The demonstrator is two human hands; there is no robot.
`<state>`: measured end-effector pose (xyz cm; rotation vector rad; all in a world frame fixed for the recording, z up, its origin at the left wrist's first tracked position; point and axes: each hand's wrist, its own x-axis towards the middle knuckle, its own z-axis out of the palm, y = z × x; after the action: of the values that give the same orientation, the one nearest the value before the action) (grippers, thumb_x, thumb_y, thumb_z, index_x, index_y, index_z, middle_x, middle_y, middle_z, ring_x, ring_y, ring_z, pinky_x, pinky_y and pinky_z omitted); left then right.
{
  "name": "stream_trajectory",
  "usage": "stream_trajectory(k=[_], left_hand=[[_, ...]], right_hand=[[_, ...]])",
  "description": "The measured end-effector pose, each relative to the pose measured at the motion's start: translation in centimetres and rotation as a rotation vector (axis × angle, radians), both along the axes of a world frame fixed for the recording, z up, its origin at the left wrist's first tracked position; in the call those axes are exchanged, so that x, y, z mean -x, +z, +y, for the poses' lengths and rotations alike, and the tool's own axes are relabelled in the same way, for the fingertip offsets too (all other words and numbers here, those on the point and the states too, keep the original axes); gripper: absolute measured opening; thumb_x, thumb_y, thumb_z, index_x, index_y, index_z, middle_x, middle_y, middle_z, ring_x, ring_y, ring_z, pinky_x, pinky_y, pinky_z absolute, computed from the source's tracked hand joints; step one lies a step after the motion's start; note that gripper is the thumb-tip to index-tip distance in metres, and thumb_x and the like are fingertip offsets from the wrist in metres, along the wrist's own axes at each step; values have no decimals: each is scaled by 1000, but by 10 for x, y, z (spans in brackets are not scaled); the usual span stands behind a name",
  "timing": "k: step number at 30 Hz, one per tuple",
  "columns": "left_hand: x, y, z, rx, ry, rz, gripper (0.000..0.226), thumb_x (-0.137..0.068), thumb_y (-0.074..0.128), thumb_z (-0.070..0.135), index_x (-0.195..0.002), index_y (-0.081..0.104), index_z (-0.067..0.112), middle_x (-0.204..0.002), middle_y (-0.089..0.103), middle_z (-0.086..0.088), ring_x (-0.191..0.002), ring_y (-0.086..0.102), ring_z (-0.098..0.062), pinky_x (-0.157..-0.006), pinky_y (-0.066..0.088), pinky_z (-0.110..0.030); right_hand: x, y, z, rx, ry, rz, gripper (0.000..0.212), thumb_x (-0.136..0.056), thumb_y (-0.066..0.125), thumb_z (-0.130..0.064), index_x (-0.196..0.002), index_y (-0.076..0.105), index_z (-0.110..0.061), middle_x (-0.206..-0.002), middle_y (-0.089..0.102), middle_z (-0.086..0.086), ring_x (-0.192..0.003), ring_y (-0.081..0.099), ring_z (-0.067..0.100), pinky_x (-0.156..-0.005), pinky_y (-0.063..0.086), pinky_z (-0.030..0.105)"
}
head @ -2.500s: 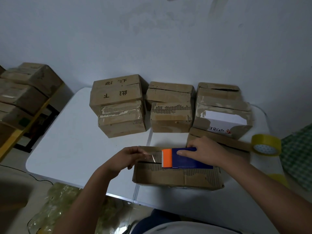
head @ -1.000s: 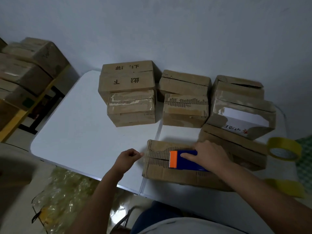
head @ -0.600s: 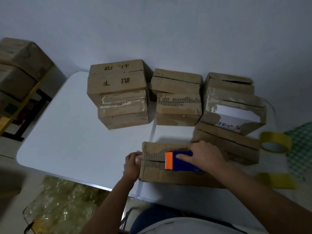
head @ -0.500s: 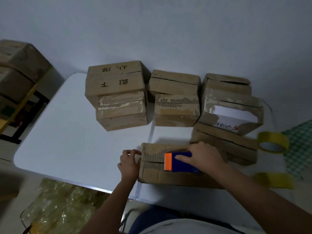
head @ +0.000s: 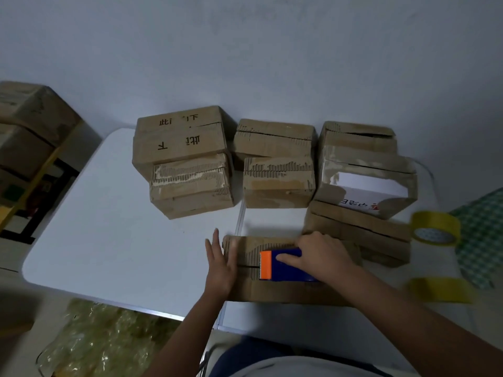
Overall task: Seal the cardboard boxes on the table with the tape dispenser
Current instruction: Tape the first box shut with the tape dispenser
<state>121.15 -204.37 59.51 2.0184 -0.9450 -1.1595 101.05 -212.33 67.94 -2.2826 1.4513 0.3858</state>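
A flat cardboard box [head: 272, 291] lies at the near edge of the white table [head: 114, 240]. On its top seam sits a blue tape dispenser with an orange front [head: 283, 265]. My right hand [head: 318, 254] grips the dispenser from above. My left hand [head: 219, 263] lies flat with straight fingers against the box's left end.
Several more cardboard boxes stand at the back: a stacked pair on the left [head: 187, 159], a middle pair [head: 276, 161] and a right stack [head: 362, 172] with a white label. Two yellow tape rolls [head: 435, 228] lie at the right. More boxes [head: 24, 126] sit on a shelf at left.
My left hand let go of the tape end, moved to the box's left end and opened flat against it. The dispenser stayed on the box top.
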Motion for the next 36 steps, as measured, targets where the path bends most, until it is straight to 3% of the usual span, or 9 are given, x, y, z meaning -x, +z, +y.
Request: stream_trajectory(k=[5, 9, 16, 19, 22, 25, 27, 31, 36], left_hand=[[-8, -11, -1, 8, -136, -33, 64, -98, 37, 53, -153, 6, 43, -149, 42, -10, -117, 60, -25, -96, 52, -42], [-7, -11, -2, 23, -125, -52, 60, -101, 40, 46, -153, 10, 39, -147, 44, -10, -109, 60, -24, -89, 50, -34], [-8, -13, -3, 4, -124, -123, 57, -102, 39, 45, -153, 13, 40, -150, 41, -14, -120, 56, -37, -102, 44, -45], [-7, -17, -5, -35, -141, -169, 57, -102, 37, 47, -153, 14, 39, -157, 33, -9, -136, 42, -35, -114, 27, -52], [-4, -16, -2, -52, -243, -657, 57, -104, 28, 50, -156, 9, 37, -166, 5, 3, -153, -1, -24, -120, -4, -53], [1, -7, -3, 165, -528, -992, 60, -98, 47, 24, -154, 26, 32, -162, 22, -4, -149, 20, -32, -118, 17, -48], [16, -4, -8, 236, -631, -938, 59, -93, 56, 15, -149, 39, 23, -155, 38, -8, -142, 36, -35, -116, 26, -48], [47, -6, -12, 67, -639, -833, 64, -96, 5, 63, -155, -5, 37, -160, -20, 8, -150, -20, -22, -117, -17, -44], [13, -18, -16, 102, -695, -893, 75, -90, -4, 73, -156, -6, 38, -164, -14, 7, -149, -21, -20, -118, -18, -47]], right_hand=[[0, 0, -3, -14, 17, -3, 58, -86, 42, -74, -93, 58, -18, -94, 66, 1, -80, 60, 15, -65, 47, 26], [3, 4, -6, -22, 38, -14, 60, -85, 43, -74, -94, 61, -17, -92, 64, 2, -78, 59, 15, -64, 47, 29], [74, 13, -16, -79, -41, 9, 60, -81, 46, -77, -91, 64, -20, -84, 62, -4, -76, 58, 11, -67, 49, 29], [93, 16, -15, -49, -51, 53, 60, -81, 46, -77, -86, 63, -19, -83, 61, -4, -73, 57, 10, -61, 46, 27], [82, 15, -8, 15, -9, 89, 53, -85, 46, -72, -71, 50, -21, -76, 54, -3, -65, 48, 9, -51, 33, 25], [81, 15, -7, 30, -45, 82, 54, -84, 48, -72, -65, 43, -22, -71, 49, -4, -61, 43, 8, -49, 29, 25], [82, 13, -7, 30, -58, 83, 54, -83, 48, -73, -65, 44, -23, -71, 49, -5, -61, 44, 8, -49, 31, 25], [80, 10, -5, 29, -47, 68, 53, -84, 46, -74, -66, 45, -24, -75, 53, -4, -65, 48, 10, -51, 34, 25], [58, 15, -3, -19, -40, 49, 53, -88, 43, -71, -76, 52, -20, -73, 51, -4, -68, 51, 13, -56, 36, 28]])
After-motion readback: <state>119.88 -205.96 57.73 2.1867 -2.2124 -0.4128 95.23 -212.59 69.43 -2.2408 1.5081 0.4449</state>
